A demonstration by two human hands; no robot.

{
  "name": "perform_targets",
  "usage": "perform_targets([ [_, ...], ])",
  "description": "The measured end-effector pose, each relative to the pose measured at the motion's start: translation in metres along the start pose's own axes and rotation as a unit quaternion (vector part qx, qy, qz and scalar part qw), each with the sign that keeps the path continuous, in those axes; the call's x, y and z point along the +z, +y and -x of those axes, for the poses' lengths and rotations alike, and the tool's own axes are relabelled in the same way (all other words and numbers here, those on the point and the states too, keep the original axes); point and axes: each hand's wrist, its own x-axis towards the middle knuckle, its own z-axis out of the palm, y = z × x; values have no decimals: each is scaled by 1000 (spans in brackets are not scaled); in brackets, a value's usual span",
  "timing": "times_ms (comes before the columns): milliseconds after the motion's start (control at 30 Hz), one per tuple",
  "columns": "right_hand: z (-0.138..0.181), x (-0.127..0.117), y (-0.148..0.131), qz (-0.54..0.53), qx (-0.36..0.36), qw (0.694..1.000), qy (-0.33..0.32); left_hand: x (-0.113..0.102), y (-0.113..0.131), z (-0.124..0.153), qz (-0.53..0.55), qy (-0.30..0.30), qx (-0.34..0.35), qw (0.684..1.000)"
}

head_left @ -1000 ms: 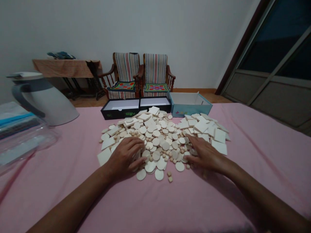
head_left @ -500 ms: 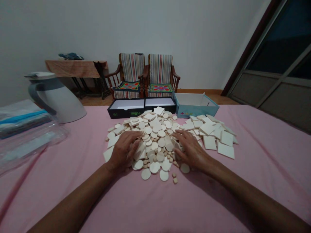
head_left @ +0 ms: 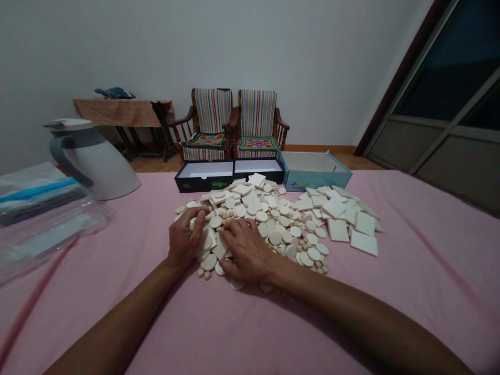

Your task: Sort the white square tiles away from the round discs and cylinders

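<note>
Both hands lie palm-down on the near-left part of a heap of pale wooden pieces (head_left: 265,219) at mid-frame, on a bench covered in pink cloth (head_left: 410,271).

Left hand (head_left: 186,240): fingers loosely curled, not spread flat; fingertips rest on square tiles at the heap's left edge. No piece is lifted or pinched that I can see.

Right hand (head_left: 245,250): crossed over toward the left, just beside the left hand, fingers slightly bent and close together, covering a cluster of discs and small tiles. Whether anything sits gripped under the palm I cannot tell.

The heap: round discs (head_left: 308,252) fan out to the right of the right hand; larger square tiles (head_left: 353,226) lie at the right side of the heap; a few small pegs (head_left: 203,273) sit at the near edge below the left hand.

Behind the heap, three open boxes in a row: two black ones (head_left: 203,179) and a light blue one (head_left: 312,169). Left of frame: a white jug (head_left: 97,164) with grey handle, and clear plastic bags (head_left: 42,219). Two striped armchairs (head_left: 234,125) stand against the far wall.
</note>
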Motion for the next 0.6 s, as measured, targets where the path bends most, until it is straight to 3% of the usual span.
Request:
perform_targets([
  [167, 8, 3, -1, -31, 7, 999, 34, 3, -2, 0, -10, -7, 19, 1000],
  [333, 26, -20, 19, -59, 43, 993, 94, 3, -5, 0, -24, -14, 21, 999],
  [467, 57, -50, 77, 2, 152, 970, 190, 2, -3, 0, -30, -15, 17, 999],
  [600, 94, -69, 151, 91, 326, 897, 283, 3, -1, -1, -36, -15, 21, 999],
])
